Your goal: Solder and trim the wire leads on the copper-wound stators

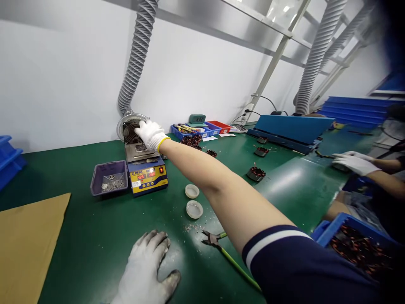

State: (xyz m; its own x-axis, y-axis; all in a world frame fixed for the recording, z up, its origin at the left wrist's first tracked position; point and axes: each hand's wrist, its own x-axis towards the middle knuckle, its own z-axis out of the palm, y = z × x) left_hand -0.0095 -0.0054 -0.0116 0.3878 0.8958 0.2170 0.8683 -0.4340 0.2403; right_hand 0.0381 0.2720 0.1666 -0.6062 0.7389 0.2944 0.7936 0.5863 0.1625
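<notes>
From my station: green bench (85,240) across the view; yellow-and-blue control unit (148,181) taken as landmark. Grey ribbed hose (137,55) rises above and behind the unit; its round mouth (130,135) stands directly behind the unit. Purple tray (114,168) sits just left of the unit. My right hand (150,134), white-gloved, is at the mouth, above the unit's back; fingers partly hidden, so I cannot tell whether they grip anything. My left hand (142,270), fingertips soiled, is nearer me than the unit, palm down, spread wide. Green-handled cutters (211,240) lie right of the unit, nearer me. Two pale cups (192,191): just right of the unit.
</notes>
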